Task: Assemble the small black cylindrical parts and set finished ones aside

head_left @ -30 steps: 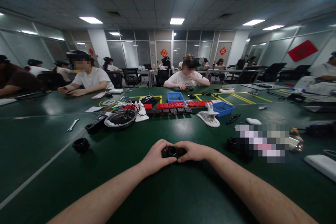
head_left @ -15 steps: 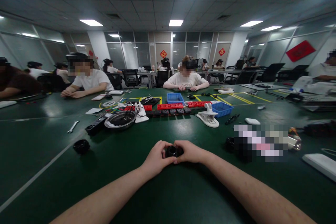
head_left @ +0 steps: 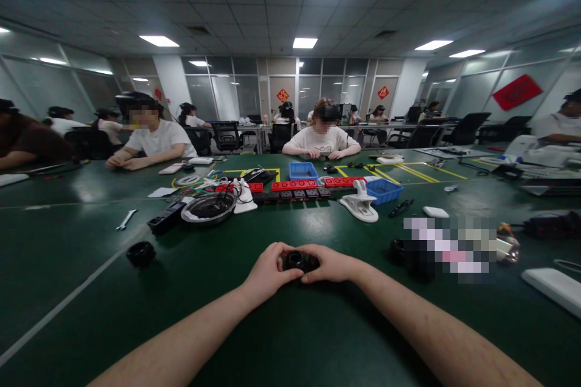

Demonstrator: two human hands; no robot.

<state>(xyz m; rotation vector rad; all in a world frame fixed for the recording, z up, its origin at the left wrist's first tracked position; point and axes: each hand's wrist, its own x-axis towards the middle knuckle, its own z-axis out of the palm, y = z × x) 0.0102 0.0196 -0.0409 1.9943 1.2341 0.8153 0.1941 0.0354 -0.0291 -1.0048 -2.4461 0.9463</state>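
Observation:
A small glossy black round part (head_left: 296,259) with a hole in its middle sits between my two hands, just above the green table. My left hand (head_left: 269,270) is closed round its left side, thumb in front and fingers behind. My right hand (head_left: 333,264) curls over its back and right side, thumb close to the left thumb. Something dark shows under the right palm; I cannot make out whether it belongs to the same part. Off to the left stands a black ring-shaped piece (head_left: 140,253), touched by neither hand.
Ahead lie a round metal-rimmed tray (head_left: 227,215), red socket strips (head_left: 294,185), a white clip base (head_left: 359,210) and blue bins (head_left: 384,191). A wrench (head_left: 126,219) lies left; a white box (head_left: 551,288) lies right. Other people sit across the table.
The black part has turned slightly and shifted a little left. A wider dark gap shows between it and my right palm. Both hands stay in nearly the same place.

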